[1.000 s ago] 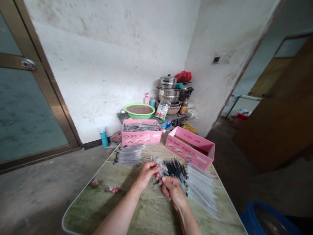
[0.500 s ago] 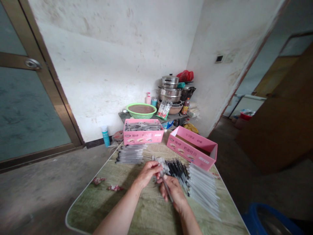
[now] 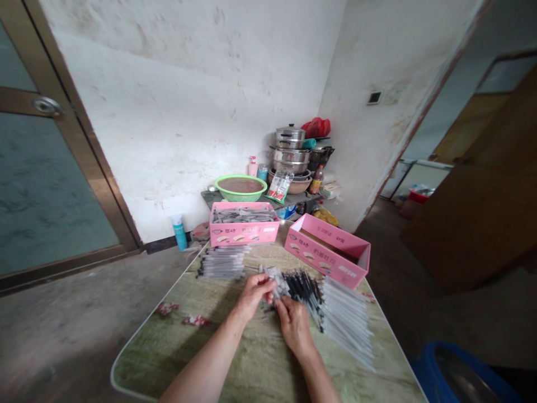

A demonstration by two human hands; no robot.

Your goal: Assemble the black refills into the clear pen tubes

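Observation:
My left hand (image 3: pixel 255 291) is pinched beside a heap of small whitish translucent pieces (image 3: pixel 274 277); whatever it grips is too small to make out. Close on its right, my right hand (image 3: pixel 292 322) is turned back upward with the fingers curled under, hiding anything inside. Just beyond it lies a pile of thin black-ended pieces (image 3: pixel 302 288) that look like pen parts. Right of that pile, long clear tubes like pen barrels (image 3: pixel 348 322) are laid side by side. A row of pens with dark ends (image 3: pixel 222 263) rests at the table's far left.
A pink box (image 3: pixel 244 232) full of pen-like sticks stands at the table's back edge. Another pink box (image 3: pixel 327 252) sits to its right, angled. Behind them, a low shelf carries a green basin (image 3: pixel 241 196) and stacked pots (image 3: pixel 290 159). A blue round object (image 3: pixel 434 358) is at lower right.
My right hand has rolled over, from showing a slim grey stick across its fingers to back upward; the stick is out of sight. My left hand stays nearly in place. The view shifted slightly.

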